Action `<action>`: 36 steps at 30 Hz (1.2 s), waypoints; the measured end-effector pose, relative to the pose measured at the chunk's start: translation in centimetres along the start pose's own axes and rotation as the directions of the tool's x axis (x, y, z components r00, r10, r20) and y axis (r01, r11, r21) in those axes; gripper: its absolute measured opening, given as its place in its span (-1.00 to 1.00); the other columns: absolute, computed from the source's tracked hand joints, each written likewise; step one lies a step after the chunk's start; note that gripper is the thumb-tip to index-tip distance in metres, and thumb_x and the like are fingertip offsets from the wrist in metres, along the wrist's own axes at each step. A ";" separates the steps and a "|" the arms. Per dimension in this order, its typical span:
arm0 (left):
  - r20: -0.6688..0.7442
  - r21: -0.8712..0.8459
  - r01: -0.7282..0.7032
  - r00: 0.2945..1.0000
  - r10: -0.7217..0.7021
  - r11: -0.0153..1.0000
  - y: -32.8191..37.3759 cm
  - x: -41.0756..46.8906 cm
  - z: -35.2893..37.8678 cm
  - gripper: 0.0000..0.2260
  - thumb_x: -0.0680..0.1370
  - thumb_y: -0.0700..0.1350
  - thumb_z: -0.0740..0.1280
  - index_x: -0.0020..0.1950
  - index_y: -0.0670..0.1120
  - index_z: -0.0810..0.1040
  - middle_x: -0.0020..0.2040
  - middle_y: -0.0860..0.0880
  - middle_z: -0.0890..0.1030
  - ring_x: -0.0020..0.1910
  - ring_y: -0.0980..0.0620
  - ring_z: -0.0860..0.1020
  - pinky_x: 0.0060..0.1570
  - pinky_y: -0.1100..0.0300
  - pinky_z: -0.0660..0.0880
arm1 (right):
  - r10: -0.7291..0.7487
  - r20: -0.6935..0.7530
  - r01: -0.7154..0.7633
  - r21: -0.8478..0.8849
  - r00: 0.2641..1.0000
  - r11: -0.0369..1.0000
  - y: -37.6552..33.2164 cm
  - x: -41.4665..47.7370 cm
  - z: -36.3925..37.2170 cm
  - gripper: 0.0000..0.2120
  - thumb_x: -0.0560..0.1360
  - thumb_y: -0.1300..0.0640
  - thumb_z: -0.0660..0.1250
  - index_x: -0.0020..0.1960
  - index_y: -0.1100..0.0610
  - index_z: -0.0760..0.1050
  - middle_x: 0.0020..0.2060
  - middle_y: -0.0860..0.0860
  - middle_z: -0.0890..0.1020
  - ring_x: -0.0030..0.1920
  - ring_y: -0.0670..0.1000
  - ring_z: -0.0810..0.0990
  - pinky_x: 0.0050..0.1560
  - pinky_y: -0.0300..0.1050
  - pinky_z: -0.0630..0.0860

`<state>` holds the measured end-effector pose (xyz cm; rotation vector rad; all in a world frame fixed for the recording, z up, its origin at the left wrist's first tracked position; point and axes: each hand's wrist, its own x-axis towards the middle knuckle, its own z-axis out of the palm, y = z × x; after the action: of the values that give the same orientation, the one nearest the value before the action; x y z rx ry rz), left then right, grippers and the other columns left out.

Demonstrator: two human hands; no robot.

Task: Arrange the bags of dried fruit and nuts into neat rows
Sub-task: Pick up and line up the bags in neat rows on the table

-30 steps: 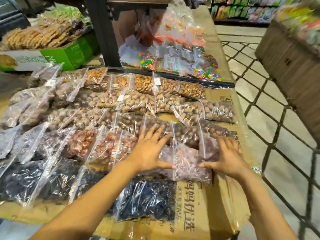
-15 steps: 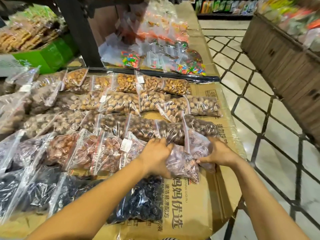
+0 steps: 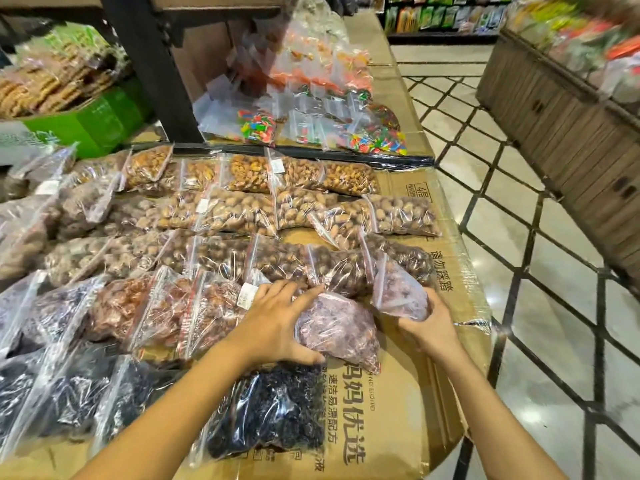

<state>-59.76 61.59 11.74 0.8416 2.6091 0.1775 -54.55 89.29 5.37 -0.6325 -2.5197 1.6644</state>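
Flattened cardboard (image 3: 415,393) covers the display stand and carries all the stock. The left hand (image 3: 273,327) grips the near pink bag (image 3: 339,327) at its left edge, fingers over the top and thumb beneath. This bag lies on the cardboard at the right end of the reddish fruit row (image 3: 156,306). The right hand (image 3: 429,330) cups the far pink bag (image 3: 398,292) from below, fingers curled round it, and holds it tilted just beside the near one.

Both bags are thin clear film over loose pieces. They are judged light, soft and slippery, with contents that shift. Hold is best taken round the filled body, not the empty zip-seal top, which would probably fold.

Just below the left hand lies a dark fruit bag (image 3: 273,410). Beyond run rows of nut bags (image 3: 242,213), then candy bags (image 3: 374,140).
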 end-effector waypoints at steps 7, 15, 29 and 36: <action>-0.083 0.017 0.007 0.997 -0.005 1.000 -0.1 0.4 0.8 0.05 0.21 0.55 0.22 0.56 0.16 -0.12 0.57 -0.02 0.04 0.54 -0.03 0.00 0.40 0.09 -0.20 | -0.195 0.335 0.294 -0.277 0.922 0.915 -1.4 -1.4 -1.3 -0.36 0.18 0.12 0.56 0.18 -0.05 0.37 0.11 -0.10 0.38 0.13 -0.15 0.33 0.23 -0.27 0.35; -0.095 0.004 0.001 0.996 0.000 1.000 -0.3 0.4 1.0 0.08 0.17 0.58 0.20 0.55 0.18 -0.14 0.56 -0.01 0.03 0.53 -0.04 0.01 0.46 0.01 -0.16 | -0.136 0.406 0.342 -0.496 0.904 0.798 -1.7 -1.7 -0.5 0.16 0.03 -0.40 0.45 0.49 -0.04 0.08 0.36 -0.14 0.26 0.36 -0.11 0.14 0.39 -0.11 0.13; -0.491 -0.190 -0.012 0.867 -0.084 0.982 -6.2 -9.2 3.6 -0.20 0.35 0.50 0.17 0.46 0.07 0.25 0.49 0.03 0.26 0.43 0.04 0.26 0.38 -0.09 0.21 | -0.429 0.282 0.507 -0.598 0.858 0.621 -4.8 -8.8 3.8 0.13 0.14 -0.49 0.29 0.49 0.14 0.09 0.43 0.12 0.20 0.42 0.01 0.03 0.40 0.11 0.06; -0.407 -0.156 0.164 0.888 -0.214 0.974 -10.4 -16.4 6.9 -0.16 0.29 0.52 0.26 0.34 -0.06 0.44 0.31 -0.05 0.46 0.29 -0.08 0.43 0.26 -0.01 0.35 | -0.489 0.686 0.843 -0.449 0.538 0.297 -5.9 -13.4 11.5 -0.15 0.29 -0.43 0.28 0.33 0.17 0.34 0.21 0.08 0.53 0.25 0.04 0.41 0.23 0.01 0.46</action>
<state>-50.41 43.56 8.27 0.5465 3.0259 0.5040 -47.17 72.43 8.15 0.9356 -2.9912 0.3678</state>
